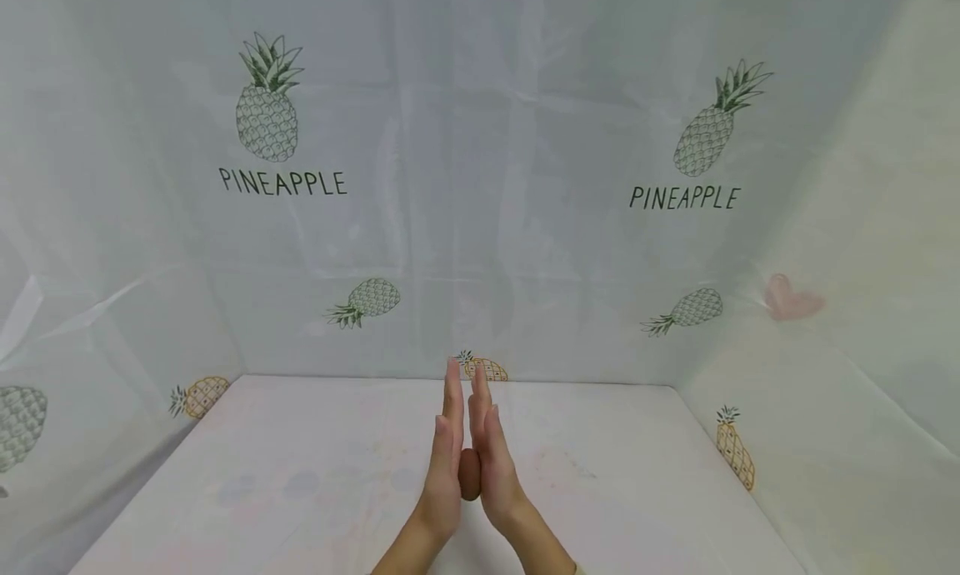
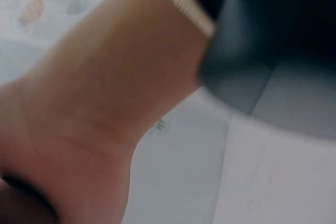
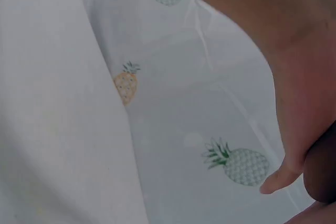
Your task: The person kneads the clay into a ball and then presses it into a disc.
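A smooth brown egg-shaped lump [image 1: 469, 475] is held between two facing palms above the table; what it is made of I cannot tell. My left hand [image 1: 446, 475] presses it from the left, and my right hand [image 1: 495, 475] presses it from the right. Both hands point upward with straight fingers, and a narrow gap shows between them above the lump. In the left wrist view, part of the brown lump [image 2: 23, 205] shows at the lower left corner beside the palm. The right wrist view has the lump [image 3: 321, 174] at its right edge, partly cut off.
A white table [image 1: 300, 442] with faint coloured marks lies under the hands. Pale sheeting [image 1: 465, 183] printed with pineapples stands behind it and along both sides. A dark band or sleeve [image 2: 273, 19] blocks the upper right of the left wrist view.
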Demonstrator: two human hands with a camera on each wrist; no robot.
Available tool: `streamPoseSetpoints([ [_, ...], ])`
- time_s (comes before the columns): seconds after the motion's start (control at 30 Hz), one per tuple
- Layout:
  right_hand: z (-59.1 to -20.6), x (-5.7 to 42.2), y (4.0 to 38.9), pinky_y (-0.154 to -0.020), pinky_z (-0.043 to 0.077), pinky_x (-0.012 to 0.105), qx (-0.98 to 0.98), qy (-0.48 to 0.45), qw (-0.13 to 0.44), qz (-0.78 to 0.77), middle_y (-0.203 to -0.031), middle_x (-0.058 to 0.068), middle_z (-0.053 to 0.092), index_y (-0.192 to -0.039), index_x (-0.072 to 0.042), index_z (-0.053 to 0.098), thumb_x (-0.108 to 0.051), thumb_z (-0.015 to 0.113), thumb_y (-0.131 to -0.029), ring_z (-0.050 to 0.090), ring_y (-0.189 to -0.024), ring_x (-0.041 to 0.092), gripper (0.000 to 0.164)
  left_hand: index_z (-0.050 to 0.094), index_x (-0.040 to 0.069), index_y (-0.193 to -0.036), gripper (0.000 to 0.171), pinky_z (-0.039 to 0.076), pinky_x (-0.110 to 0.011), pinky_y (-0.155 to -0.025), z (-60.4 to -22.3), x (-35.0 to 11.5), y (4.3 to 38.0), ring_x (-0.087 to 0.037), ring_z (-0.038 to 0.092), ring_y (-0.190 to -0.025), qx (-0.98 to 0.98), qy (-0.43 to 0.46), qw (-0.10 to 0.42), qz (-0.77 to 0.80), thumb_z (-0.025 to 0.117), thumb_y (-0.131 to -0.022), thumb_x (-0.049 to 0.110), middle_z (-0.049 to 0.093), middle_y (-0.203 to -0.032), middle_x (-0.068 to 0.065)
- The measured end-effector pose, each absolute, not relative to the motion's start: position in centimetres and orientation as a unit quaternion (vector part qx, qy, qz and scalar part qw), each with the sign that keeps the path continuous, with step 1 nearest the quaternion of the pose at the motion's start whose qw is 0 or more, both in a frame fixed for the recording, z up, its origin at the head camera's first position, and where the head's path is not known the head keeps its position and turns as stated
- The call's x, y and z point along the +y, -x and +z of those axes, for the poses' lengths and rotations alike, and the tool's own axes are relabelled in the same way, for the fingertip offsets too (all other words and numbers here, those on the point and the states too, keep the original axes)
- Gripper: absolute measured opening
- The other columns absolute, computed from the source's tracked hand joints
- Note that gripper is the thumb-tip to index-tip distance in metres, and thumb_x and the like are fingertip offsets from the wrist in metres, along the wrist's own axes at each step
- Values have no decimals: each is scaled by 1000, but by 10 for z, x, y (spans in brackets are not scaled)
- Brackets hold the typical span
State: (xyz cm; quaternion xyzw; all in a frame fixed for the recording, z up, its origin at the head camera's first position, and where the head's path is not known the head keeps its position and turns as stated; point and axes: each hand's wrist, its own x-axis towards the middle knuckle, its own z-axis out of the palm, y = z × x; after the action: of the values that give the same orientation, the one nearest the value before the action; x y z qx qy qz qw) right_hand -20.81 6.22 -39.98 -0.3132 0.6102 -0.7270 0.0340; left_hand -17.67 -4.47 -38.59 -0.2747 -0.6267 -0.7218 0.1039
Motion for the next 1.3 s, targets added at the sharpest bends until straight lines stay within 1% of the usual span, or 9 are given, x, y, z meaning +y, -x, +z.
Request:
streamPoseSetpoints([
  [0.1, -400, 56, 203, -125, -16, 64, 616, 320, 31, -720, -175, -18, -16, -168, -45, -7, -53, -4, -112, -17, -163, 26, 57, -8, 45, -168, 60, -20, -73, -118, -388, -50, 183, -15, -24, -160, -623, 257, 111, -730, -3, -110, 55, -18, -175, 21],
  [0.2, -397, 54, 198, -126, -15, 63, 612, 320, 31, -723, -176, -15, -17, -169, -44, -6, -51, -4, -112, -16, -163, 27, 57, -6, 50, -167, 58, -20, -72, -119, -391, -55, 190, -15, -23, -160, -629, 229, 121, -733, -2, -109, 59, -17, -175, 20],
  [0.3, -392, 53, 193, -126, -15, 62, 615, 312, 39, -723, -175, -16, -17, -168, -48, -6, -51, -2, -113, -16, -163, 24, 55, -4, 53, -166, 57, -19, -72, -120, -393, -61, 196, -13, -20, -161, -641, 197, 139, -728, -1, -109, 60, -15, -175, 21],
  [0.4, -385, 54, 186, -124, -17, 66, 622, 310, 47, -717, -175, -18, -17, -166, -51, -6, -51, -2, -113, -18, -162, 19, 54, -3, 54, -165, 56, -19, -72, -120, -395, -66, 201, -12, -19, -161, -652, 171, 152, -723, -1, -109, 59, -13, -174, 23],
  [0.5, -380, 55, 182, -122, -19, 68, 624, 318, 43, -712, -174, -20, -16, -167, -50, -7, -51, -3, -112, -19, -162, 16, 55, -4, 52, -166, 57, -23, -71, -118, -398, -66, 204, -15, -21, -161, -660, 164, 154, -716, -1, -109, 59, -14, -174, 22],
  [0.67, -374, 64, 183, -120, -22, 69, 621, 322, 13, -715, -175, -22, -15, -168, -44, -8, -51, -5, -112, -17, -163, 18, 57, -9, 43, -168, 60, -31, -68, -115, -405, -55, 203, -19, -26, -160, -674, 199, 132, -699, -1, -111, 56, -16, -175, 16],
  [0.93, -374, 81, 195, -121, -20, 68, 598, 302, -19, -742, -177, -14, -10, -167, -48, -9, -53, -2, -112, -15, -164, 21, 56, -8, 48, -167, 55, -31, -69, -114, -409, -34, 191, -14, -23, -161, -664, 255, 87, -698, 0, -113, 43, -14, -177, 15],
  [1.17, -382, 82, 208, -122, -18, 69, 593, 283, -19, -753, -176, -13, -11, -168, -45, -10, -55, 0, -112, -14, -164, 21, 58, -7, 46, -168, 58, -20, -77, -115, -400, -30, 175, -18, -23, -161, -647, 265, 62, -712, -4, -111, 51, -17, -176, 17],
  [1.3, -388, 78, 211, -122, -17, 69, 602, 281, -11, -747, -176, -17, -11, -169, -45, -8, -55, 1, -112, -15, -163, 18, 58, -7, 44, -169, 59, -20, -72, -119, -394, -33, 172, -11, -20, -161, -634, 268, 67, -722, -7, -110, 51, -14, -176, 20],
])
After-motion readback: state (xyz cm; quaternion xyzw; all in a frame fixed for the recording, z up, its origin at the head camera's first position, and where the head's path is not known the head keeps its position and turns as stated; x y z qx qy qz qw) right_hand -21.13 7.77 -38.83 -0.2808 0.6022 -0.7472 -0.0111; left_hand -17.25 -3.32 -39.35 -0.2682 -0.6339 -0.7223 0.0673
